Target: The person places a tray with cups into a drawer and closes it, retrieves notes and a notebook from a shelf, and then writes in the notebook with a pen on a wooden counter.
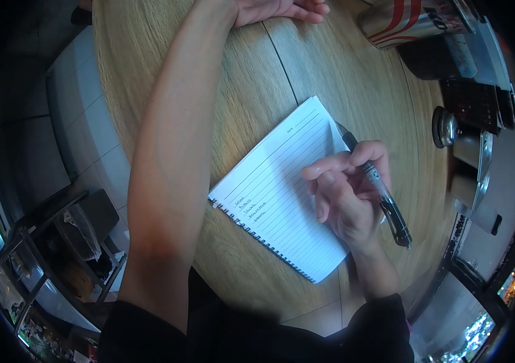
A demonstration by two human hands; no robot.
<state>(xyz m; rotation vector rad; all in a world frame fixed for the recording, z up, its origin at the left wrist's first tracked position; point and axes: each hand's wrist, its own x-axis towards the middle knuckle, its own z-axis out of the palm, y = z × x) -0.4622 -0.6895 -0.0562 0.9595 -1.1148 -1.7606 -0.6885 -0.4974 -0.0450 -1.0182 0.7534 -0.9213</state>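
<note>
A spiral-bound notepad (281, 175) lies slanted on the wooden table, its lined page showing a short list of handwritten words near the spiral. My right hand (351, 199) is over the page's right side, fingers bent, with a black and clear pen (384, 196) held among them. The pen's tip points up and away from the writing, past the page edge. My left forearm stretches across the table on the notepad's left. At the top edge of the view, my left hand (278, 11) rests loosely with fingers apart and nothing visible in it; part of it is cut off.
A silver can with red stripes (399, 24) stands at the upper right of the round wooden table (245, 103). Beside it are a dark box-like item and a small round metal-topped object (445, 127). A metal-framed chair (88, 242) is at the lower left on the tiled floor.
</note>
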